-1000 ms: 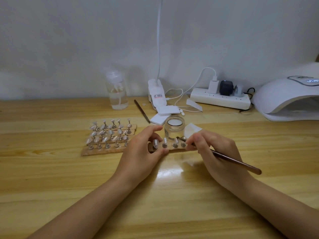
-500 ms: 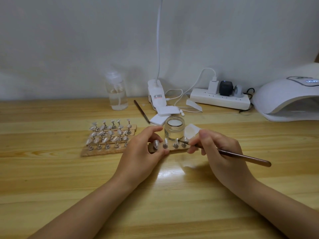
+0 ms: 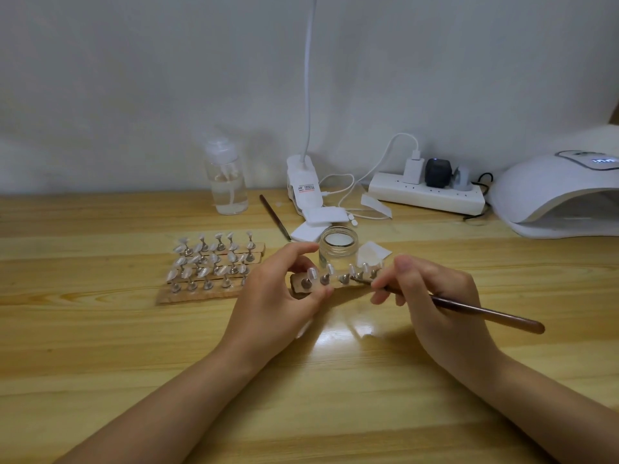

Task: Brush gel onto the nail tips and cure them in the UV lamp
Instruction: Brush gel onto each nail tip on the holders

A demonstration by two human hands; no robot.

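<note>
Wooden tabletop [image 3: 100,346] — just before the gel jar [image 3: 337,246], the left hand [image 3: 281,303] pinches the nail-tip strip [image 3: 335,281] while the right hand [image 3: 432,303] grips the brush [image 3: 485,314], bristles at a middle tip — brushing apparently underway; next, likely, steady strokes along remaining tips.

Pale grey-white wall [image 3: 134,78], glossy light wooden table [image 3: 83,346], soft glare on the planks

Glossy varnished wooden table [image 3: 335,380]; a smooth dark wooden brush [image 3: 485,313] between the right fingers [image 3: 385,286]; beyond them, a clear glass jar [image 3: 337,249].
</note>
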